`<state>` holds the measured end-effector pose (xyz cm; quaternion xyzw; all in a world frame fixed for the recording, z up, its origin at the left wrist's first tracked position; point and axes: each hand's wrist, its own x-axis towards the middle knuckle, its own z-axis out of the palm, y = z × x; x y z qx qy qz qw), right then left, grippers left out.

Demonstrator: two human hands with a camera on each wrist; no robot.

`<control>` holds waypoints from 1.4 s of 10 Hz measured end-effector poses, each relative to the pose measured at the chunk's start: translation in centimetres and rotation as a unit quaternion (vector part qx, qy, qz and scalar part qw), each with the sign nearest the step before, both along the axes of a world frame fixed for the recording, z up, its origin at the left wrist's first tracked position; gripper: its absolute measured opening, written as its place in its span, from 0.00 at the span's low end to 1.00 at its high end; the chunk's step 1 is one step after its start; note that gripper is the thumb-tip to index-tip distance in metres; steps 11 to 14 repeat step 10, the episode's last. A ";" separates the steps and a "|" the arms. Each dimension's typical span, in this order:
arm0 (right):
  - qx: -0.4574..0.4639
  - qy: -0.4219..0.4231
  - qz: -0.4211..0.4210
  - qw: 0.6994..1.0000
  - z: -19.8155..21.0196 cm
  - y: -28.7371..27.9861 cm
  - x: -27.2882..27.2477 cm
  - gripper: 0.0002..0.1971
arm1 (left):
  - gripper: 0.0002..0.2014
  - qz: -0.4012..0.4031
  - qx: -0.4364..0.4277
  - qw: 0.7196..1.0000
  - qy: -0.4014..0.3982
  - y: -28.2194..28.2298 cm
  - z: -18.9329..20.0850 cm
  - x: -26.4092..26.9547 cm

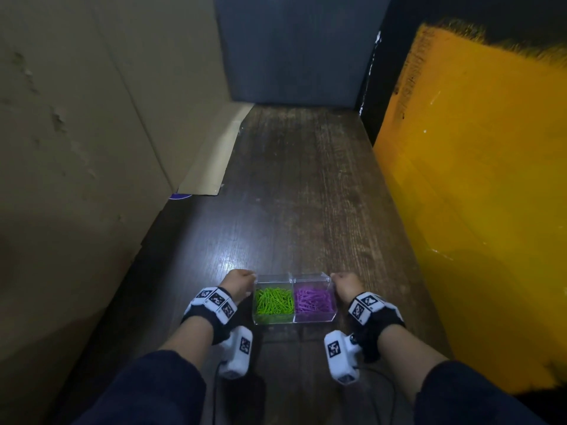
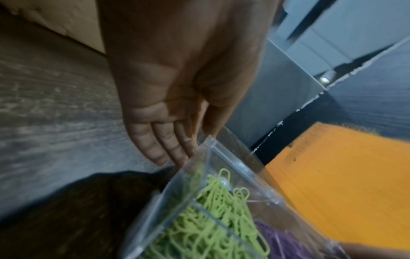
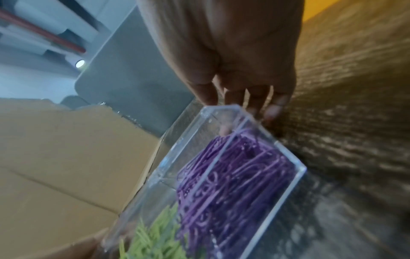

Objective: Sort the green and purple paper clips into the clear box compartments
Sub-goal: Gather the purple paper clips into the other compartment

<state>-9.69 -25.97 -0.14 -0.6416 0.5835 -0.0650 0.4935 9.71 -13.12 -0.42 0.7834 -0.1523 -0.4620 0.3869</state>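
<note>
Sleeves: dark blue sleeves [image 1: 159, 391] cover both forearms at the near edge of the head view, with marker bands on the wrists.
Left hand: left hand [image 1: 237, 283] is at the left end of the box; fingers [image 2: 168, 143] lie fairly straight along the left wall, thumb over the far corner.
Right hand: right hand [image 1: 345, 285] is at the right end, fingers [image 3: 257, 99] down the outer wall and the thumb seemingly hooked over the rim, though blur makes this unsure.
Box: clear box [image 1: 294, 319] sits between the hands, on the near part of the table.
Green clips: green paper clips [image 1: 274, 302] fill the left compartment.
Purple clips: purple paper clips [image 1: 313, 301] fill the right compartment.
Table: dark wooden table [image 1: 294, 191] runs away from the person.
Surroundings: cardboard [image 1: 79, 142] stands on the left, a yellow panel [image 1: 478, 185] on the right.
</note>
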 end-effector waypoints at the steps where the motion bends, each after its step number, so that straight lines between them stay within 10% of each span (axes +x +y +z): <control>1: 0.028 -0.090 -0.070 0.993 -0.4 -0.2 0.5 0.11 | 0.23 0.056 -0.060 0.997 0.009 -0.2 -0.2 0.0; 3: -0.089 -0.105 0.114 0.984 3.4 0.8 -1.2 0.22 | 0.18 -0.029 -0.134 0.986 -0.091 1.8 0.4 -0.5; 4: -0.204 0.028 0.258 0.944 3.5 2.1 -3.7 0.28 | 0.23 -0.144 -0.120 0.961 -0.203 4.5 0.7 -1.8; 6: -0.316 0.197 0.408 0.833 0.8 4.7 -7.6 0.35 | 0.24 -0.355 -0.026 0.839 -0.411 7.5 0.9 -4.8; 9: -0.346 0.254 0.362 0.827 -1.8 7.5 -8.3 0.46 | 0.34 -0.377 0.017 0.810 -0.449 9.3 0.3 -6.6; 10: -0.385 0.221 0.386 0.809 1.2 8.4 -8.5 0.47 | 0.53 -0.356 -0.028 0.790 -0.498 9.7 -1.9 -6.4; 14: -0.385 0.221 0.386 0.809 1.2 8.4 -8.5 0.47 | 0.53 -0.356 -0.028 0.790 -0.498 9.7 -1.9 -6.4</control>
